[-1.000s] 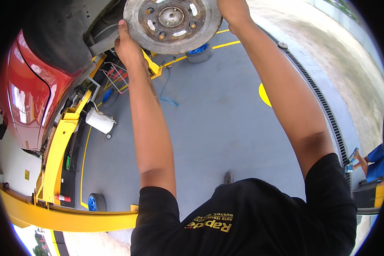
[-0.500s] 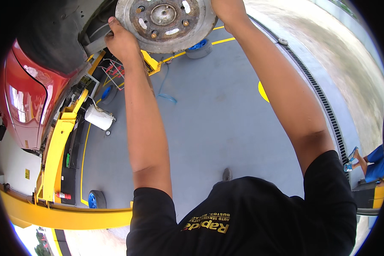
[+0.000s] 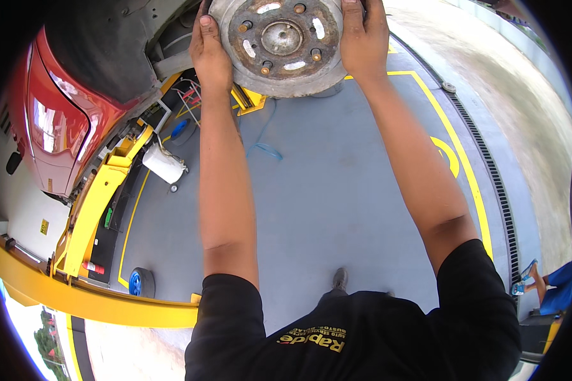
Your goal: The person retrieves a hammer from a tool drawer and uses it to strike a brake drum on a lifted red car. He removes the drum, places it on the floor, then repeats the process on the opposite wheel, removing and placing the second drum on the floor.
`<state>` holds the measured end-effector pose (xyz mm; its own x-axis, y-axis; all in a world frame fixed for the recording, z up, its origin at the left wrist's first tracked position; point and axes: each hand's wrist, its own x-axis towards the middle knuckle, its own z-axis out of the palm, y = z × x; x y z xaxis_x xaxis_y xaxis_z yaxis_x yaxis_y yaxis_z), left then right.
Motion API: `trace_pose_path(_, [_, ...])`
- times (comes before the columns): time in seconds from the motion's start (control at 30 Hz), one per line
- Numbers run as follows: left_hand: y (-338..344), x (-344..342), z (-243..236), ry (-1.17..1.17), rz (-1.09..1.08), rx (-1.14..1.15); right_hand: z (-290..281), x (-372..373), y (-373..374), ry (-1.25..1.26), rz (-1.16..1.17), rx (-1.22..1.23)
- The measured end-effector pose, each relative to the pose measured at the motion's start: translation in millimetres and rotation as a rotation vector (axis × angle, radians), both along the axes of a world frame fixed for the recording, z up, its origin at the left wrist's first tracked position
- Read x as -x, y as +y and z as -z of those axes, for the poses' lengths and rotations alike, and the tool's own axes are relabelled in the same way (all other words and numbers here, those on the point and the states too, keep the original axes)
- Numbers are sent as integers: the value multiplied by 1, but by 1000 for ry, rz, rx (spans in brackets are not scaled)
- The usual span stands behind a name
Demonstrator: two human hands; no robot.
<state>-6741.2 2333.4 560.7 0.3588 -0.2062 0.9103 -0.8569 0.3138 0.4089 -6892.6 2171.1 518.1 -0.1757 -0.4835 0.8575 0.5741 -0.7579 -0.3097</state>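
At the top of the view, a round, worn metal brake disc [image 3: 281, 81] faces me, with a rusty centre and several wheel studs. My left hand [image 3: 211, 60] is closed on its left edge, thumb along the rim and the other fingers partly hidden behind. On the opposite edge, my right hand [image 3: 367, 47] grips the disc with the thumb in front. Both arms are stretched upward. Just left of the disc are the dark wheel-well liner [image 3: 98, 47] and suspension parts of a raised red car [image 3: 63, 120]. Whether the disc touches the hub behind it is hidden.
A yellow lift arm [image 3: 102, 197] stands at the left, with a white cylindrical tank [image 3: 164, 164] beside it. Blue-rimmed wheels [image 3: 142, 282] lie on the grey floor [image 3: 324, 190]. A blue hose [image 3: 265, 150] lies below the disc. A drain grate [image 3: 483, 143] runs along the right; a person's legs [image 3: 540, 282] show beyond.
The disc and both hands sit lower and further right in the view; the background has shifted somewhat too. My right thumb and fingers now show on the disc's right edge.
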Motion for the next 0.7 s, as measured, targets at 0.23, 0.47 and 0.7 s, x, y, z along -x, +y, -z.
trace_pose_path(0.23, [2,-2,6,3,133,42,7,-4,-6,48,52,149])
trace_pose_path(0.47, [2,-19,-21,-137,218,-25,26,-26,3,-93,-62,1])
trace_pose_path(0.7, [-1,-6,-8,-112,213,111,16,-12,8,-22,-18,53])
